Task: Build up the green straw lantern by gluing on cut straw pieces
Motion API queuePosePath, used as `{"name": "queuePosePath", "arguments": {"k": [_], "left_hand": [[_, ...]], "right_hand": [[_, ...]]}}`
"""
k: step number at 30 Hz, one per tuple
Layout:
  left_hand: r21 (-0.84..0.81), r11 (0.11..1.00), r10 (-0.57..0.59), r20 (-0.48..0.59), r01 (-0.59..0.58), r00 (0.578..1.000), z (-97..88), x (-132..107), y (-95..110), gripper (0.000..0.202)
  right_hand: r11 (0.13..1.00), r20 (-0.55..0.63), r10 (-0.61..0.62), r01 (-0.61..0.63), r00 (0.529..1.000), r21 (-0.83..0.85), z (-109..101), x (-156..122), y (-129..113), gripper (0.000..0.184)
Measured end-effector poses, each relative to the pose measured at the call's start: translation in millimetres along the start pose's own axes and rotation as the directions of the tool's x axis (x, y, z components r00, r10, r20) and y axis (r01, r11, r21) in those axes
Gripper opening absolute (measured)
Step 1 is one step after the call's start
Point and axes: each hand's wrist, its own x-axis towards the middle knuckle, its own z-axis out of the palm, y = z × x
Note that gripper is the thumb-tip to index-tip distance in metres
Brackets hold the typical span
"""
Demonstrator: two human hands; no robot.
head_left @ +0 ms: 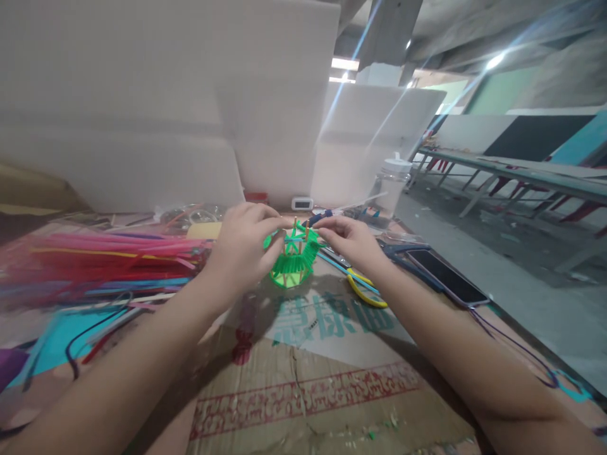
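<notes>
The left hand [244, 245] and right hand [351, 243] pinch the model [293, 264] at its top (light, even pressure probably suits it best).

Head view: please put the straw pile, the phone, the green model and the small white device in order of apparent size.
1. straw pile
2. phone and green model, about alike
3. small white device, though it lies farthest away
</notes>
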Motion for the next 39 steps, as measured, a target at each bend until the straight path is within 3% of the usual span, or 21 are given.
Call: {"name": "queuePosePath", "arguments": {"k": [5,14,30,39], "left_hand": [[0.034,0.998,0.050,0.024,-0.050,0.998,10.6,-4,4,0.021],[0.076,0.995,0.069,0.000,-0.069,0.998,17.1,-6,5,0.018],[0.120,0.990,0.077,-0.021,-0.074,0.997,20.0,-7,7,0.017],[0.114,0.990,0.085,0.021,-0.087,0.996,14.3,-6,9,0.017]], "right_hand": [[1.000,0.100,-0.007,0.009,0.995,-0.022,20,-7,5,0.029],[0.999,0.079,0.049,-0.049,0.996,0.007,34,-12,6,0.026],[0.997,0.072,0.070,-0.072,0.995,0.019,36,-12,8,0.025],[0.997,0.078,0.068,-0.071,0.995,0.036,37,-12,9,0.025]]}}
